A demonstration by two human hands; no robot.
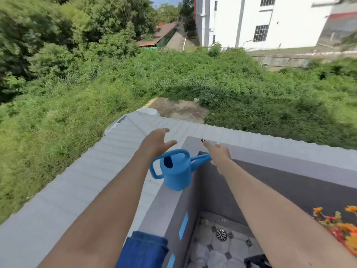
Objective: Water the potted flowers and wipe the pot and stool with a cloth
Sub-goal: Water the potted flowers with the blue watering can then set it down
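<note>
A blue plastic watering can (176, 171) stands on the grey ledge (160, 206) of a balcony wall, handle to the left, spout pointing right. My left hand (157, 141) hovers open just beyond the can's handle, fingers spread, holding nothing. My right hand (218, 152) reaches over the spout, fingers extended; the spout's tip is hidden behind it. Orange and red flowers (340, 227) show at the lower right edge. A folded blue cloth (144, 250) lies on the ledge between my forearms. The pot and the stool are not visible.
Beyond the ledge a grey corrugated roof (77, 178) slopes down to overgrown grass. Inside the wall lies a tiled floor with a round metal drain (221, 235). A dark object (256, 261) sits at the bottom edge. White buildings stand far off.
</note>
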